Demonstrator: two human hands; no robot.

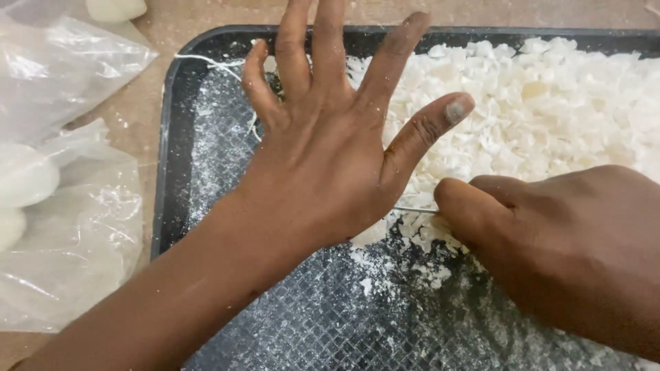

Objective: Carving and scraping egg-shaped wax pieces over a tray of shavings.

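Left hand (323, 148): palm down over the tray, fingers (392, 62) spread wide and straight, thumb (430, 127) angled out toward the right hand. White dust on nails and knuckles. Whatever lies under the palm is hidden; cannot tell if it presses on something.

Right hand (564, 240): curled into a closed grip, knuckles up, thumb tip forward. It pinches one end of a thin metal piece (414, 209), wire or slim blade, I cannot tell which. Only a short bright stretch shows between the two hands.

Key relation: the metal piece runs near level, left to right, from the right thumb tip straight toward the heel of the left hand, where it passes out of sight below the base of the left thumb. Its long axis crosses the left wrist line, not along it. The right hand holds it; the left merely covers its far end.

Beyond the fingertips: a heap of white flakes (550, 103) fills the far right of the black tray (172, 137), touching the left thumb side and lying just ahead of the right thumb. Nearer the wrists, a gridded tray floor shows, dusted white. A white string (206, 63) trails at the little-finger side.

Off the tray, past the left forearm: clear plastic bags (75, 206) holding pale rounded lumps (27, 180), on a tan surface.
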